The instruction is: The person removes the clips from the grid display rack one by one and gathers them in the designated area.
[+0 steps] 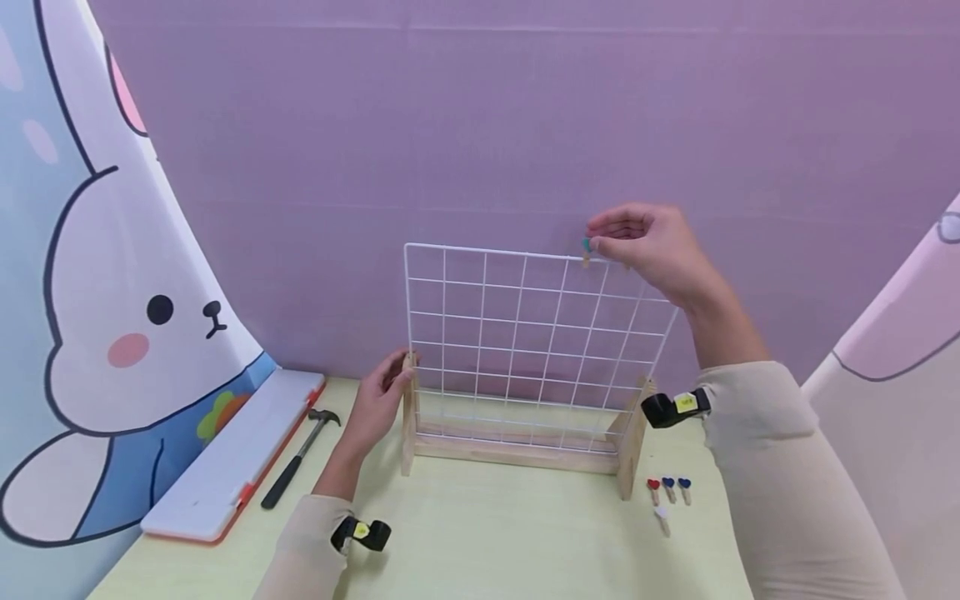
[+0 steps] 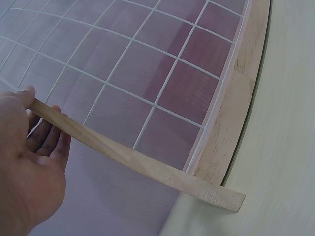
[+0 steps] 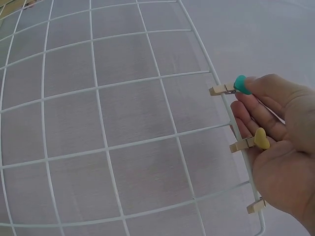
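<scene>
A white wire grid (image 1: 487,251) stands upright in a wooden stand (image 1: 510,453). My right hand (image 1: 663,254) is at the grid's top edge. Between its thumb and finger it pinches a small clothespin with a teal heart (image 3: 241,84), whose wooden tip (image 3: 216,91) overlaps the edge wire. Beside it, a clothespin with a yellow heart (image 3: 261,139) clips the same wire under the palm. A third clothespin (image 3: 256,205) sits nearer the corner, its top hidden by the hand. My left hand (image 1: 375,408) grips the upper end of the stand's left upright (image 2: 133,162), thumb on one side, fingers behind.
On the table right of the stand lie clothespins with a red heart (image 1: 653,484), blue hearts (image 1: 668,483) and a white heart (image 1: 661,514). At the left are a claw hammer (image 1: 300,458) and a white case with an orange edge (image 1: 240,458). A purple cloth (image 1: 337,125) hangs behind.
</scene>
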`<act>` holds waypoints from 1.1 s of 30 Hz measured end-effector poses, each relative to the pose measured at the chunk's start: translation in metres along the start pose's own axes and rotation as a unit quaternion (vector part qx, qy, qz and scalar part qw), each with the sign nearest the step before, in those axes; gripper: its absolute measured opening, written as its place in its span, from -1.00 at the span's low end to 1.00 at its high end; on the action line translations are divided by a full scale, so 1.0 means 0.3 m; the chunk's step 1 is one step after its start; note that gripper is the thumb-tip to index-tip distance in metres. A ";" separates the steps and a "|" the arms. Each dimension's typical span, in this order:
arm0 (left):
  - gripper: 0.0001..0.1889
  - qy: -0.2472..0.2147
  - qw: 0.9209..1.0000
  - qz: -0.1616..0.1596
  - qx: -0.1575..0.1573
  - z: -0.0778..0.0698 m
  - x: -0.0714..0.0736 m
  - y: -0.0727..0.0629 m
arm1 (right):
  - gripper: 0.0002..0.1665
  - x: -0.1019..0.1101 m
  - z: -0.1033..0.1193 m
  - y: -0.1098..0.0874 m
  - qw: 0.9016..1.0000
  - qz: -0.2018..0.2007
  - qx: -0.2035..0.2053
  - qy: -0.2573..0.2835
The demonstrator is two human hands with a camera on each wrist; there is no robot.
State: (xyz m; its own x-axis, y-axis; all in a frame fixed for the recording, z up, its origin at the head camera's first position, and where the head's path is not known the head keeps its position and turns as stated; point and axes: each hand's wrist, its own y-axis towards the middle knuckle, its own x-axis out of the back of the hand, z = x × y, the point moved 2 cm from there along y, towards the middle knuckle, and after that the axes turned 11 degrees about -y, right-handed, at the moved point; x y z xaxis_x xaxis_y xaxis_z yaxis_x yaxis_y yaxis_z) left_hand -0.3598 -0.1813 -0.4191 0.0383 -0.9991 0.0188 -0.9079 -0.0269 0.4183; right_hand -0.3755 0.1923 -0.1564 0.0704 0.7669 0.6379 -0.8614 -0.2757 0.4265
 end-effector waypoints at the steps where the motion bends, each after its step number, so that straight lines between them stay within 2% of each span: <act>1: -0.53 0.000 1.000 0.000 0.001 -0.001 0.000 -0.001 | -0.64 -0.001 0.001 -0.001 1.000 0.001 -0.001 -0.003; 11: -0.53 0.002 1.000 -0.001 -0.004 -0.013 0.001 -0.005 | -0.67 -0.010 0.012 -0.007 0.999 -0.015 0.003 -0.036; 20: -0.52 0.006 1.000 -0.006 0.009 -0.012 0.001 -0.007 | -0.72 -0.013 0.005 -0.009 0.999 -0.032 -0.009 -0.021; 26: -0.51 -0.003 1.000 0.000 0.006 -0.011 -0.001 -0.004 | -0.74 -0.011 -0.003 -0.003 0.999 -0.039 -0.004 -0.011; 33: -0.52 0.000 1.000 0.000 0.004 -0.008 -0.010 0.002 | -0.80 0.003 -0.019 -0.009 0.998 -0.067 -0.013 0.014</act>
State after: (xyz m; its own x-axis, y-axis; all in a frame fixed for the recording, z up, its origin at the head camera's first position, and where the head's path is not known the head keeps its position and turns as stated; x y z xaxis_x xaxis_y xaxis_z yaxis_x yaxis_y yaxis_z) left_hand -0.3594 -0.1781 -0.4167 0.0378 -0.9991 0.0186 -0.9112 -0.0268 0.4110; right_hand -0.3760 0.1970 -0.1607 0.1725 0.8122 0.5573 -0.8581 -0.1539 0.4899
